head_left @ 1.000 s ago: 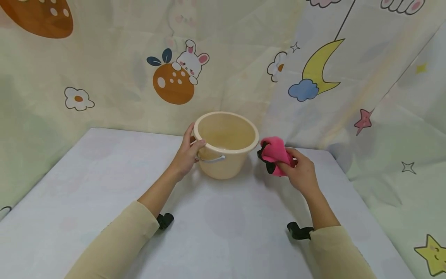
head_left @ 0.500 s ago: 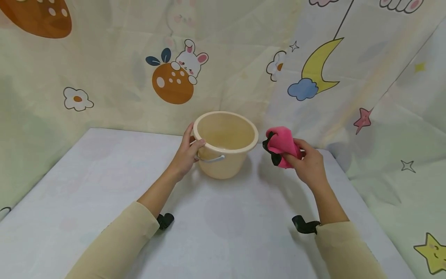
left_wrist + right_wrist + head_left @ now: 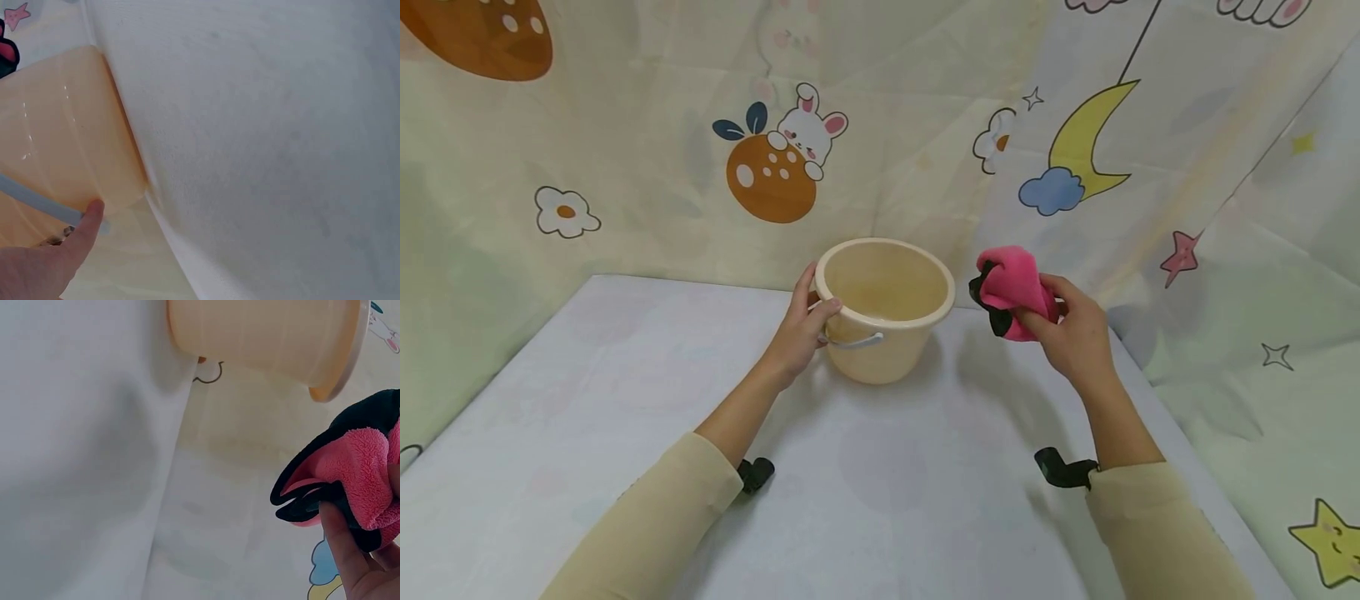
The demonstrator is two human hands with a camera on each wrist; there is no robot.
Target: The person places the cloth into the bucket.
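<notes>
A cream plastic bucket (image 3: 880,354) stands upright at the back of the white table, its thin pale handle (image 3: 859,342) hanging down in front. My left hand (image 3: 793,337) grips the bucket's left rim, thumb over the near side and fingers around the outside. In the left wrist view a fingertip touches the handle (image 3: 40,201). To the right of the bucket, my right hand (image 3: 1078,337) pinches a bunched pink cloth (image 3: 1015,287) with dark edging, held in the air at about rim height and apart from the bucket. The right wrist view shows the cloth's fuzzy folds (image 3: 356,462).
The white table (image 3: 880,500) ends just behind the bucket at a hanging cloth backdrop (image 3: 647,125) printed with cartoon figures. Dark wrist mounts (image 3: 1063,471) stick out by both cuffs. The table's right edge runs under my right forearm.
My right hand has lifted the pink cloth upward and a little to the right, away from the bucket. My left hand and the bucket have stayed in place.
</notes>
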